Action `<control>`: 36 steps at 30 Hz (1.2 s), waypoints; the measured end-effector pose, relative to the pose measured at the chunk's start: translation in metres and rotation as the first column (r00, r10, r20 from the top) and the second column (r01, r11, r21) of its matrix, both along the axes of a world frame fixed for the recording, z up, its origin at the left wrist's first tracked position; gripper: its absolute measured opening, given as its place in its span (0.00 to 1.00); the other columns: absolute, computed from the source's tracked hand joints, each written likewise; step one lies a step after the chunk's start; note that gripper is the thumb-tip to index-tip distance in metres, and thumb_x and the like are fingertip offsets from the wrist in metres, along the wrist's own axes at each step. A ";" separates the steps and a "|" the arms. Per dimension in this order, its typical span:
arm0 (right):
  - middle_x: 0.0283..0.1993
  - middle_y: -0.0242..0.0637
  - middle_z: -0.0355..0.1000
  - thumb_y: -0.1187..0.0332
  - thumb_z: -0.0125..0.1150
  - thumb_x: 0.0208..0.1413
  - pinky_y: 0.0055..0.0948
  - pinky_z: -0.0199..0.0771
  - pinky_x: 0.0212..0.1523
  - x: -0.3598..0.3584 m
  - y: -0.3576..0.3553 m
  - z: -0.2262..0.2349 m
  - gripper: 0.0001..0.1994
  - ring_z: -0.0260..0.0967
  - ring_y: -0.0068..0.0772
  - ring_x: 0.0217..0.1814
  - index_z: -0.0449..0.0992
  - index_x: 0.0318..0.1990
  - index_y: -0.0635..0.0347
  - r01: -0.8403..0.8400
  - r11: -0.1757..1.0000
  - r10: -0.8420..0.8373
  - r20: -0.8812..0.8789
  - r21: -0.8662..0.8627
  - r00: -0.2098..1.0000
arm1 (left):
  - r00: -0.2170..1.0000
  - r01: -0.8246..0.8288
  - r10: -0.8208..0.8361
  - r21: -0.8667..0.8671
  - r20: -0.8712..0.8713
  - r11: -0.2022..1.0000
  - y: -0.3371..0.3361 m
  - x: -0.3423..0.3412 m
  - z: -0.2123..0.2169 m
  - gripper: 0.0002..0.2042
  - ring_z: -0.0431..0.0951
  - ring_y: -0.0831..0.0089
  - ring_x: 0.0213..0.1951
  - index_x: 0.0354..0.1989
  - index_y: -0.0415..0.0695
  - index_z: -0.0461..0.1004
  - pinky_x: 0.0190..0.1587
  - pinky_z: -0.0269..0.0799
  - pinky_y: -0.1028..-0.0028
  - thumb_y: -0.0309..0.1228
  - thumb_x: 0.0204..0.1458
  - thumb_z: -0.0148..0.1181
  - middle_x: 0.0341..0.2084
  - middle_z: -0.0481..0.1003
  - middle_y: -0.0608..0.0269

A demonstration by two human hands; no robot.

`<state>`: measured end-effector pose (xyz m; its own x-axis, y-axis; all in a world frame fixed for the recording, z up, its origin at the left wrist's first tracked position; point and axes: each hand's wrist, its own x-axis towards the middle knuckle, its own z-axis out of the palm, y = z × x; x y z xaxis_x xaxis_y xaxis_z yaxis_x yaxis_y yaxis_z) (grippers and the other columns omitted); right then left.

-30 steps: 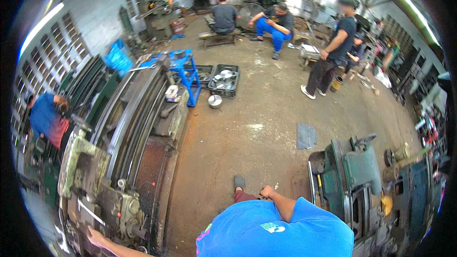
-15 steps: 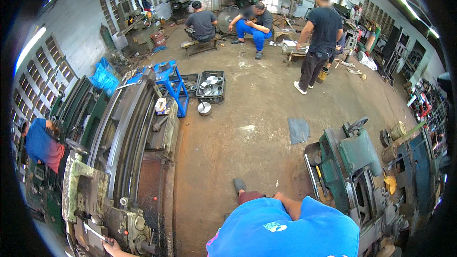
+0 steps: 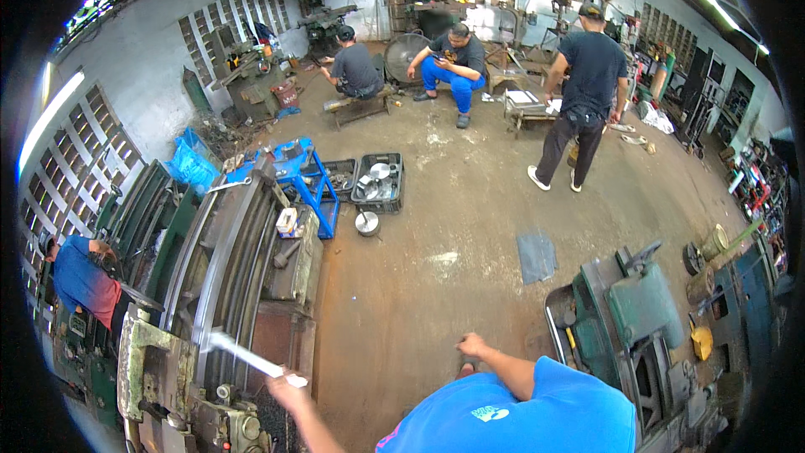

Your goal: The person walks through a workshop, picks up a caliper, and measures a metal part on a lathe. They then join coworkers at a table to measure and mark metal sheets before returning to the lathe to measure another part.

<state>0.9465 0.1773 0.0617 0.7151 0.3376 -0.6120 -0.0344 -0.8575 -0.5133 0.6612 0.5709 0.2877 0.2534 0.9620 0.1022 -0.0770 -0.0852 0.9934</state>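
My left hand (image 3: 290, 391) is closed around the end of a long, pale metal wrench (image 3: 251, 358), held over the lathe on my left. Motion blurs the wrench's far head, which is above the bed rails. Just below stands the worn carriage (image 3: 226, 419) of that lathe, with levers and knobs. My right hand (image 3: 472, 344) hangs in front of my blue shirt, above the floor; its fingers look curled in, and nothing shows in them.
A second wrench (image 3: 231, 185) lies at the lathe bed's far end. Beyond stand a blue stand (image 3: 325, 201) and a black crate (image 3: 377, 201) of metal parts. A green machine (image 3: 637, 310) is at my right. A person (image 3: 75, 273) works far left; others sit or stand ahead.
My left hand has lifted the wrench off the lathe carriage and swung it up and right. My right hand has come forward from beside my body. The standing person ahead has shifted.
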 end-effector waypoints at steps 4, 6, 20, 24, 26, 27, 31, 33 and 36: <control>0.46 0.49 0.78 0.48 0.59 0.59 0.48 0.77 0.43 0.033 0.066 0.040 0.32 0.78 0.43 0.42 0.66 0.62 0.64 0.534 0.748 -0.058 -0.762 0.395 0.645 | 0.901 0.260 -0.403 -0.546 -0.158 0.796 -0.141 0.162 -0.047 0.04 0.69 0.75 0.17 0.35 0.42 0.69 0.17 0.66 0.74 0.29 0.59 0.53 0.18 0.68 0.66; 0.43 0.48 0.77 0.50 0.56 0.62 0.46 0.78 0.39 0.051 0.081 0.058 0.26 0.77 0.42 0.37 0.68 0.55 0.65 0.701 0.653 -0.045 -0.909 0.287 0.414 | 0.670 0.520 -0.738 -0.661 -0.076 0.541 -0.201 0.222 -0.064 0.08 0.69 0.76 0.16 0.33 0.42 0.72 0.18 0.65 0.75 0.33 0.60 0.54 0.18 0.69 0.68; 0.18 0.29 0.60 0.63 0.49 0.63 0.31 0.56 0.16 0.401 -0.162 0.200 0.13 0.55 0.28 0.16 0.72 0.30 0.60 0.718 0.271 -0.787 -0.281 0.641 0.549 | 0.309 0.671 -0.774 -0.450 -0.553 0.589 -0.158 0.379 -0.170 0.18 0.81 0.65 0.30 0.51 0.36 0.73 0.32 0.77 0.67 0.33 0.56 0.61 0.32 0.81 0.53; 0.19 0.26 0.61 0.63 0.51 0.64 0.26 0.58 0.14 0.475 -0.190 0.295 0.09 0.57 0.21 0.15 0.71 0.35 0.57 0.535 0.187 -0.811 -0.178 0.824 0.558 | 0.020 0.256 -0.694 -0.668 -0.719 0.699 -0.089 0.267 -0.251 0.17 0.81 0.61 0.34 0.36 0.38 0.81 0.36 0.77 0.61 0.42 0.54 0.59 0.31 0.80 0.48; 0.21 0.28 0.62 0.65 0.52 0.63 0.27 0.60 0.13 0.502 -0.187 0.324 0.07 0.59 0.22 0.15 0.70 0.39 0.58 0.464 0.158 -0.867 -0.103 0.871 0.488 | -0.168 0.338 -0.638 -0.652 -0.752 0.679 -0.074 0.203 -0.273 0.15 0.81 0.58 0.28 0.25 0.39 0.80 0.32 0.75 0.57 0.36 0.56 0.54 0.25 0.79 0.48; 0.21 0.29 0.62 0.66 0.52 0.63 0.27 0.60 0.13 0.515 -0.186 0.331 0.06 0.60 0.23 0.15 0.70 0.41 0.58 0.487 0.108 -0.873 -0.152 0.867 0.464 | -0.002 0.126 -0.713 -0.708 -0.701 0.695 -0.072 0.176 -0.279 0.15 0.81 0.58 0.25 0.24 0.39 0.79 0.28 0.74 0.56 0.34 0.57 0.52 0.24 0.79 0.48; 0.21 0.29 0.61 0.70 0.54 0.60 0.24 0.54 0.12 0.567 -0.184 0.318 0.05 0.55 0.21 0.13 0.71 0.40 0.61 0.583 0.272 -0.904 -0.004 0.765 0.428 | 0.426 -0.269 -0.649 -0.773 -0.630 0.574 -0.052 0.112 -0.280 0.14 0.78 0.60 0.21 0.30 0.38 0.77 0.22 0.70 0.56 0.32 0.60 0.49 0.21 0.78 0.49; 0.20 0.27 0.60 0.70 0.56 0.58 0.23 0.52 0.13 0.600 -0.186 0.300 0.05 0.54 0.21 0.14 0.71 0.37 0.63 0.588 0.293 -0.904 0.020 0.754 0.426 | 0.535 -0.369 -0.554 -0.766 -0.638 0.525 -0.034 0.112 -0.283 0.13 0.77 0.61 0.20 0.32 0.37 0.76 0.23 0.69 0.57 0.33 0.60 0.48 0.20 0.76 0.50; 0.23 0.32 0.68 0.70 0.60 0.56 0.26 0.57 0.16 0.661 -0.194 0.283 0.07 0.61 0.24 0.17 0.73 0.36 0.64 0.629 0.234 -0.942 0.014 0.741 0.334 | 0.621 -0.445 -0.407 -0.729 -0.670 0.521 -0.002 0.153 -0.287 0.13 0.74 0.63 0.21 0.32 0.37 0.76 0.25 0.67 0.60 0.33 0.60 0.48 0.21 0.74 0.53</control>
